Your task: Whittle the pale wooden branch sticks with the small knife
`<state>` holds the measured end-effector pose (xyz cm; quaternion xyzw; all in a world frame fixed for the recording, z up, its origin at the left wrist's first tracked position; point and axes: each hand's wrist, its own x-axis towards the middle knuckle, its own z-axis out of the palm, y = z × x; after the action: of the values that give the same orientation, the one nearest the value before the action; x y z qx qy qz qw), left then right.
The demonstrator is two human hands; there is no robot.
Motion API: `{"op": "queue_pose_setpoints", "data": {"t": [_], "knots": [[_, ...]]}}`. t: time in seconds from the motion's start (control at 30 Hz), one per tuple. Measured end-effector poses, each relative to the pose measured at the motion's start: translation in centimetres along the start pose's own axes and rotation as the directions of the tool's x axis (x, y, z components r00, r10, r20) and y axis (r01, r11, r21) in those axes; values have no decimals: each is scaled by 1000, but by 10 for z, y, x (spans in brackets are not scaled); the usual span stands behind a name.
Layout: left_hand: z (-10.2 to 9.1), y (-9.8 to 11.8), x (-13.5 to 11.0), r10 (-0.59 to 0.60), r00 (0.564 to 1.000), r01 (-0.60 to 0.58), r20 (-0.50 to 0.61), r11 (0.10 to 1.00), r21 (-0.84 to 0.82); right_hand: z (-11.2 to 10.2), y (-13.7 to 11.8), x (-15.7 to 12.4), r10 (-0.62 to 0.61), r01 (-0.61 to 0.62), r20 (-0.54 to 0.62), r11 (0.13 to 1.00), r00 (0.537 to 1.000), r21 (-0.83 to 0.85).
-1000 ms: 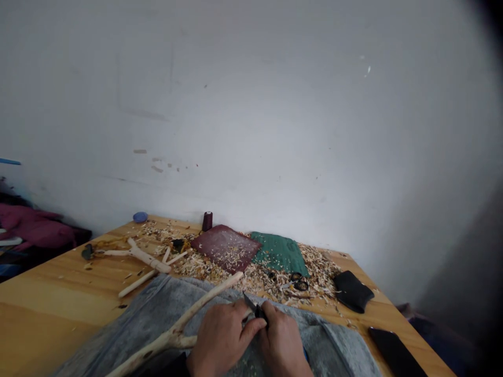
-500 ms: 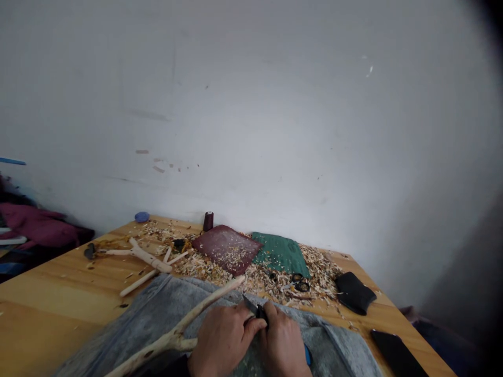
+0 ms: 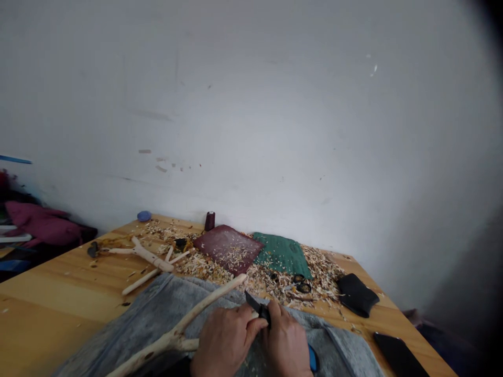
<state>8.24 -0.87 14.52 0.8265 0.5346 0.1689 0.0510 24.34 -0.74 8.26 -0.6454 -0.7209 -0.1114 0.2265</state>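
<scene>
A pale, peeled forked branch lies across a grey cloth. One of its arms runs into my left hand, which is wrapped around it. Beside it, my right hand is closed on a black-handled knife. The dark blade points up and to the left, over the wood at my left fingers. My left thumb presses close to the knife handle. Most of the handle and the gripped end of the branch are hidden by my fingers.
Wood shavings cover the back of the wooden table. Around them are a maroon sheet, green cloth, scissors, thread spool and black pouch. Another peeled branch lies left, a phone right.
The knife and my right hand have shifted slightly to the right, and more of the blade shows. My left hand keeps its hold on the branch. The whole view has moved a little.
</scene>
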Motion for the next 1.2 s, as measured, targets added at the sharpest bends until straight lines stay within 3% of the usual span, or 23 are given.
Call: {"op": "queue_pose_setpoints", "data": {"t": [0.17, 0.43, 0.93, 1.2], "knots": [[-1, -8, 5, 33, 999, -33, -2, 998, -48, 2, -1, -1, -92, 90, 15, 988, 996, 127], [-2, -11, 3, 41, 999, -40, 8, 993, -112, 1, -1, -2, -45, 38, 33, 984, 998, 176], [-1, -9, 2, 57, 998, -59, -29, 994, -88, -11, -12, 0, 55, -71, 106, 985, 993, 157], [-5, -6, 2, 43, 999, -43, -8, 997, -63, -11, -9, 1, 26, -43, 150, 993, 988, 113]]}}
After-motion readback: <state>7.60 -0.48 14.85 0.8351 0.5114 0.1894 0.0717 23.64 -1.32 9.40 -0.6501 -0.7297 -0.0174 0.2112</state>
